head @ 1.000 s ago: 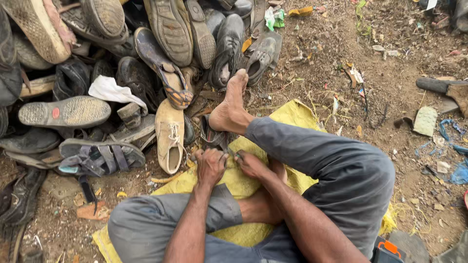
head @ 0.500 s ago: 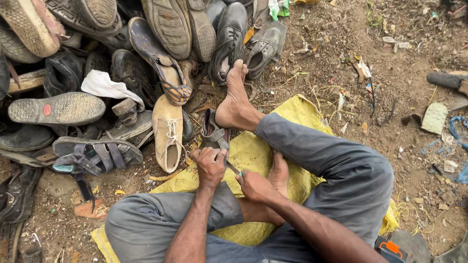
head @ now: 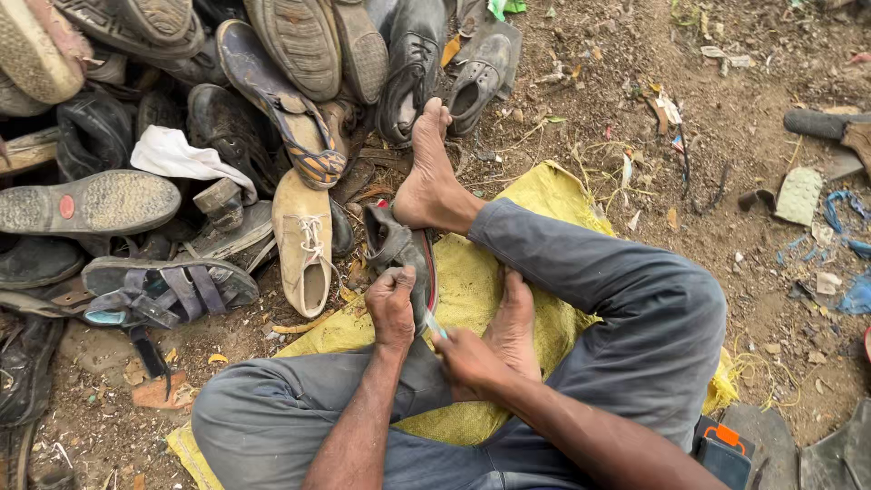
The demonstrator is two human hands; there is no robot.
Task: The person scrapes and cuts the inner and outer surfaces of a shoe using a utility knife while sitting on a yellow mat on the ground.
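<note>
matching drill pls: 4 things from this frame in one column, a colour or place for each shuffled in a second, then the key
1. left hand
2. right hand
3. woven sack
4. lace-up shoe

A. yellow, spread under the seated person
B. tan, lying left of the dark shoe
C. grips the dark shoe
D. holds a thin tool against that shoe

Pairs: 1-C, 2-D, 3-A, 4-B

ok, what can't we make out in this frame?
- Head view: the tool in the right hand is too thin to identify.
- Shoe: lower end hidden by the left hand.
- Orange-and-black object: cut off by the bottom edge.
</note>
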